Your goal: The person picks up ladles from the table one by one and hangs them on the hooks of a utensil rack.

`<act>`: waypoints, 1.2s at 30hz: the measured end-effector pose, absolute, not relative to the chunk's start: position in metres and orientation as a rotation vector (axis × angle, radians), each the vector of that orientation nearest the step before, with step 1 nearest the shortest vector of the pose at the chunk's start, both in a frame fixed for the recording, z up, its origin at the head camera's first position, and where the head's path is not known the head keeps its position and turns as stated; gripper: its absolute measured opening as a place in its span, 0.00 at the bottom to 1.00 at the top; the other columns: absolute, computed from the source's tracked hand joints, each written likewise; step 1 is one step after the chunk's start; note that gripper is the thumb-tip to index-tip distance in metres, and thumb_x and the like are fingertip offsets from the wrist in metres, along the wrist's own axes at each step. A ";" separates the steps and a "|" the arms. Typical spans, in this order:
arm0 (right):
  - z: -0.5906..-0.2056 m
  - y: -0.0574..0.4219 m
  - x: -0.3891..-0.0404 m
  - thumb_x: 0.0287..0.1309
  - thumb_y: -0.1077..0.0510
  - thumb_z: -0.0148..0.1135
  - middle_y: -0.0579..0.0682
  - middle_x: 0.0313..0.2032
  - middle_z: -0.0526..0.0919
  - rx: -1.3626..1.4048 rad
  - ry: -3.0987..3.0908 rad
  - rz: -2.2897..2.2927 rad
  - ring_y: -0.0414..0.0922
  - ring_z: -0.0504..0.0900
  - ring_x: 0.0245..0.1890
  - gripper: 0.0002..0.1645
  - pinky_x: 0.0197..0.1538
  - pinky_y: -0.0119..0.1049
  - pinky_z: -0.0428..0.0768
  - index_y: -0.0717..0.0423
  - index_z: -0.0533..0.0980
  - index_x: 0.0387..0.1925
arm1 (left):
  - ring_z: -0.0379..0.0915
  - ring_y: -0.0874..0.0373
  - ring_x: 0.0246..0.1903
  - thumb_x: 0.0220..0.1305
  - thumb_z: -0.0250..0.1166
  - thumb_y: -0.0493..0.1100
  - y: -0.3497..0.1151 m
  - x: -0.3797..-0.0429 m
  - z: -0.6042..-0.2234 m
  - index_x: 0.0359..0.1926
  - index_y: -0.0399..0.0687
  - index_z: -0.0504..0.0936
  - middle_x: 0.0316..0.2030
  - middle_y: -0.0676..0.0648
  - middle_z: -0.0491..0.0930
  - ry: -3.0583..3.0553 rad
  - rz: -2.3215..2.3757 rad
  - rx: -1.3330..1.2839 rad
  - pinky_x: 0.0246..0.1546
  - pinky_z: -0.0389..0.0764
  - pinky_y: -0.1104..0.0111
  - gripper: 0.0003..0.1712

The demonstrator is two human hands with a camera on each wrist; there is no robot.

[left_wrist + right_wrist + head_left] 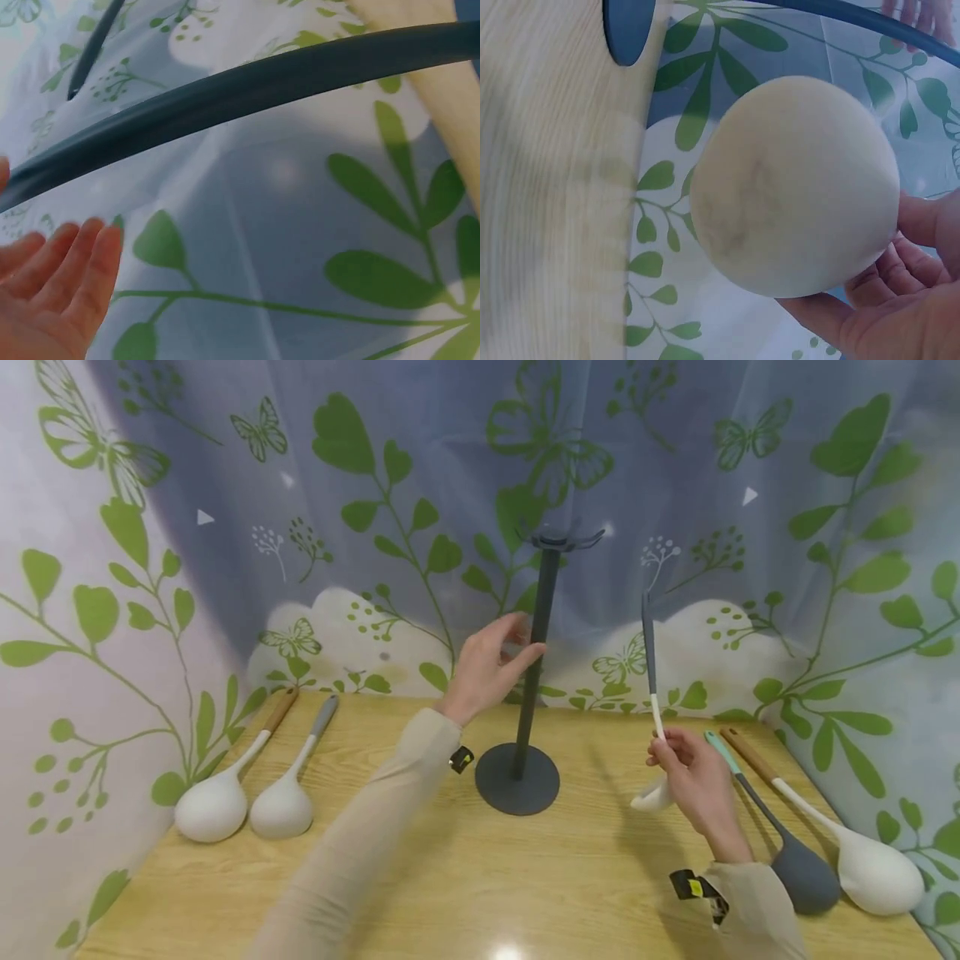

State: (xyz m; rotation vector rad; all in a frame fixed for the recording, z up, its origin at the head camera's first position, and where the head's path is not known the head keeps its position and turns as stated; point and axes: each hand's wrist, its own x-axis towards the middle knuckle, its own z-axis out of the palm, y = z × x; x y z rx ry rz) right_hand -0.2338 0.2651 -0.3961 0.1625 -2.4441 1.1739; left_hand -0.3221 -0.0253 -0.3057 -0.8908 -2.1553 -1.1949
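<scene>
A dark utensil stand (536, 635) with a round base and hooks on top stands mid-table. My left hand (491, 664) is at its pole, thumb on one side; in the left wrist view the fingers (82, 270) are extended, with a gap to the pole (225, 97). My right hand (701, 785) pinches a ladle (649, 652) by its white neck, grey handle pointing up. Its white bowl (795, 187), with faint brownish marks, fills the right wrist view, bottom towards the camera. In the head view the hand partly hides the bowl.
At the left lie two white ladles, one with a wooden handle (281, 710), one with a grey handle (322, 718). At the right lie a dark ladle (806, 877) with a mint handle end and a white ladle (877, 872). Patterned curtains (420, 485) border the wooden table (450, 893).
</scene>
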 end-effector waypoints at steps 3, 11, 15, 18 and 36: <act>-0.394 0.262 -0.238 0.68 0.53 0.52 0.61 0.38 0.84 0.184 -2.442 1.199 0.48 0.82 0.36 0.22 0.42 0.53 0.81 0.63 0.72 0.57 | 0.74 0.54 0.46 0.63 0.63 0.52 -0.028 -0.322 -0.290 0.59 0.39 0.72 0.46 0.41 0.80 -2.042 -1.149 -0.820 0.43 0.82 0.60 0.30; -0.387 0.254 -0.249 0.68 0.53 0.53 0.61 0.40 0.86 0.197 -2.402 1.178 0.52 0.82 0.42 0.20 0.46 0.57 0.79 0.62 0.76 0.54 | 0.67 0.55 0.56 0.59 0.67 0.50 -0.028 -0.318 -0.244 0.57 0.39 0.74 0.54 0.39 0.74 -1.707 -1.016 -0.730 0.56 0.72 0.60 0.29; -0.379 0.248 -0.255 0.67 0.55 0.54 0.62 0.42 0.85 0.233 -2.389 1.178 0.54 0.81 0.44 0.18 0.47 0.57 0.79 0.61 0.77 0.52 | 0.63 0.55 0.59 0.57 0.69 0.49 -0.024 -0.313 -0.223 0.56 0.37 0.75 0.56 0.38 0.72 -1.592 -0.908 -0.765 0.59 0.69 0.62 0.30; -0.373 0.245 -0.261 0.66 0.56 0.55 0.63 0.44 0.84 0.252 -2.386 1.153 0.54 0.81 0.44 0.17 0.46 0.57 0.80 0.61 0.78 0.51 | 0.62 0.55 0.61 0.57 0.69 0.51 -0.019 -0.309 -0.211 0.57 0.38 0.75 0.56 0.37 0.72 -1.587 -0.842 -0.794 0.61 0.68 0.64 0.31; -0.351 0.214 -0.277 0.65 0.56 0.57 0.63 0.45 0.84 0.320 -2.394 1.190 0.53 0.83 0.42 0.20 0.46 0.56 0.80 0.62 0.76 0.55 | 0.75 0.56 0.45 0.68 0.56 0.52 -0.004 -0.303 -0.188 0.41 0.45 0.86 0.40 0.47 0.83 -1.826 -0.688 -0.889 0.67 0.54 0.70 0.18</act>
